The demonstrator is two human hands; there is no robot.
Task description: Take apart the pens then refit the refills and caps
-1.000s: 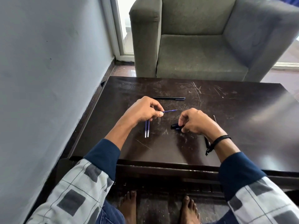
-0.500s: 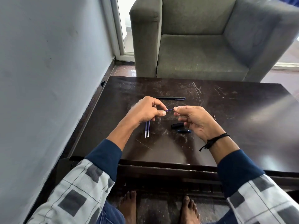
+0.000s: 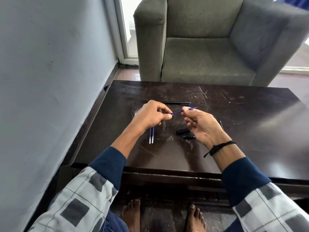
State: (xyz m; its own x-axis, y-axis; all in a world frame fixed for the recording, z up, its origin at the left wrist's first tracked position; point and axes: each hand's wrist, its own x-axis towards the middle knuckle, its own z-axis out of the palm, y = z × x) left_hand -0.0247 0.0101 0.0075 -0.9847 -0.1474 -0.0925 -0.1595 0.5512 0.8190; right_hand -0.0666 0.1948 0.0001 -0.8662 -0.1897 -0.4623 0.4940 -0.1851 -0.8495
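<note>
Above the dark table (image 3: 250, 128), my left hand (image 3: 150, 117) and my right hand (image 3: 203, 126) both pinch a thin blue refill (image 3: 178, 112); its tip pokes out past my right fingers. What else my left hand holds is hidden by its fingers. Two more refills (image 3: 151, 135) lie side by side on the table below my left hand. A black cap (image 3: 182, 131) and a dark blue pen piece (image 3: 189, 136) lie under my right hand. A whole black pen (image 3: 175, 103) lies farther back.
A thin pointed pen part (image 3: 221, 124) lies right of my right hand. A grey armchair (image 3: 209, 47) stands behind the table and a wall (image 3: 50, 81) runs along its left side. My bare feet (image 3: 160, 216) are under the near edge.
My right hand left the black cap on the table, rose and took hold of the refill held by my left hand; the refill now shows longer between the hands.
</note>
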